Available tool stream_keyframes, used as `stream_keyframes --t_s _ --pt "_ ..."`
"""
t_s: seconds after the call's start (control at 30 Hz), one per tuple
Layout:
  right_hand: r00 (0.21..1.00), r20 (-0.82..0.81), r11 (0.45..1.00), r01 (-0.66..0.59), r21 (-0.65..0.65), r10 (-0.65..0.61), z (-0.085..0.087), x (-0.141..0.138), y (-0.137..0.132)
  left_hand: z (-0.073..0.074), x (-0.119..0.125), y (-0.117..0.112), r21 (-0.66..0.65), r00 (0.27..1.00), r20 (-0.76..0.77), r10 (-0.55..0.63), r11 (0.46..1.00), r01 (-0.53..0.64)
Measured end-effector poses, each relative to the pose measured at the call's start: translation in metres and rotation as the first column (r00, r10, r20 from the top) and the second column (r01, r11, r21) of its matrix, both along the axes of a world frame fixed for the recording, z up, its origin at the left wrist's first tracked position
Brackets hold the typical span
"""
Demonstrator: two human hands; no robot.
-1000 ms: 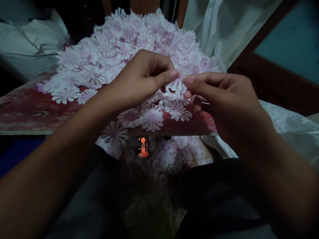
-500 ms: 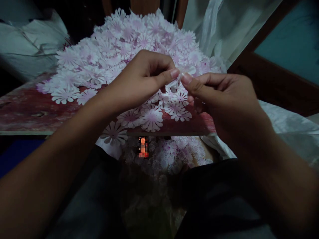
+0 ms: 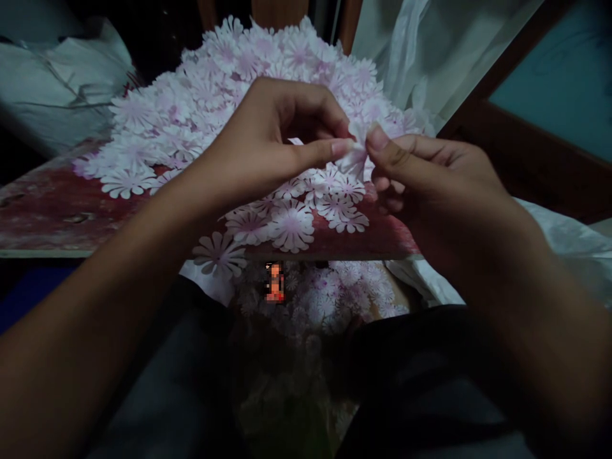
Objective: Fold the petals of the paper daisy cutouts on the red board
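Evidently both hands are closed on one white flower (image 3: 357,164), held up above the front slope of the heap (image 3: 201,92): the left hand (image 3: 347,143) pinches its near-left side between thumb and forefinger, and the right hand (image 3: 377,150) grips the other side, with the fingertips close together and only petals between them. Taking the flower as the middle of the dial and twelve as straight ahead, the heap spreads from nine to one, on a red board (image 3: 48,207). The petals look bunched and folded, and whether one layer or several is gripped cannot be told. Thin as they seem, they could tear or crease if the hands pull against each other, since the hold is at the fingertips. A slack pinch could let the flower drop among its look-alikes, where dim light would make it hard to pick out. At eight, an edge flower (image 3: 218,256) overhangs the board, just beside the left forearm (image 3: 157,223) in this view; a brush from that arm might tip it off. A knock from either wrist could likewise send loose flowers over the edge, towards the lower heap (image 3: 354,290) at six.
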State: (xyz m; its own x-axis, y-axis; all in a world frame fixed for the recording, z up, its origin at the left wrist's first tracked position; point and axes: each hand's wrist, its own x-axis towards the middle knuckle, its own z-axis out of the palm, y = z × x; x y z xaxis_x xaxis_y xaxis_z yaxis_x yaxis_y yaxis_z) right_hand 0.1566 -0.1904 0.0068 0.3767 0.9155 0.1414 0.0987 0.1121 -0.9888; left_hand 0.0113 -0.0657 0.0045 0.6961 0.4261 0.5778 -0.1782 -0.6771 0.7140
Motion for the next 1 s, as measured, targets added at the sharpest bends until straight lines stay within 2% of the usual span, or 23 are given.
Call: stream_keyframes --t_s 0.17,0.6,1.0 --pt "1.0 0.013 1.0 0.02 -0.005 -0.02 -0.0005 -0.0001 -0.0002 0.0023 -0.0011 -0.0003 -0.03 0.997 0.008 0.073 0.997 -0.072" --pt "0.997 0.06 0.999 0.046 0.003 -0.046 -0.0005 -0.0023 -0.0004 0.003 0.0005 -0.0018 0.074 0.985 -0.022 0.172 0.983 -0.169" --pt "1.0 -0.01 0.999 0.017 0.04 -0.017 0.0005 -0.0055 -0.0006 0.0 0.001 0.0005 0.048 0.989 0.046 0.142 0.988 -0.145"
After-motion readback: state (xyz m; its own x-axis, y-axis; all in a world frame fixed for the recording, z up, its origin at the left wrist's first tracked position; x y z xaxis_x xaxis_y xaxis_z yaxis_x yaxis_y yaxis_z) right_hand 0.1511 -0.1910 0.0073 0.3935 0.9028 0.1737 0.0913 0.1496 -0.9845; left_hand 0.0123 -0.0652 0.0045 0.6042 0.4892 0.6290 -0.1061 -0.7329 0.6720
